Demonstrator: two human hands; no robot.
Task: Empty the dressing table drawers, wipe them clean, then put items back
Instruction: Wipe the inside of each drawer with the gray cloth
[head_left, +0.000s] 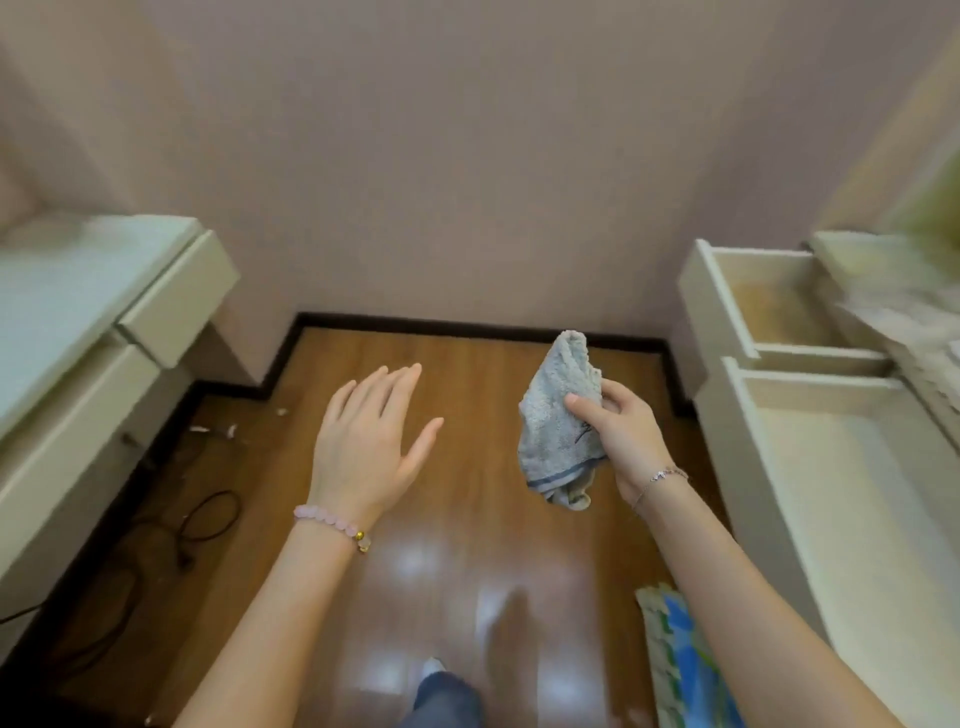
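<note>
My right hand (621, 434) grips a crumpled grey cloth (556, 415) with a blue stripe, held in the air above the wooden floor. My left hand (371, 439) hovers flat with fingers straight and holds nothing. On the right, two white drawers stand pulled out: the far drawer (727, 301) shows a bare wooden bottom, and the near drawer (810, 447) shows a pale bottom. Nothing lies inside either one that I can see.
A white cabinet (78, 332) with closed drawers stands at the left. Black cables (208, 519) and small scraps lie on the floor beside it. A blue and green patterned mat (680, 660) lies at the bottom right. The blurred dressing table top (904, 301) holds indistinct items.
</note>
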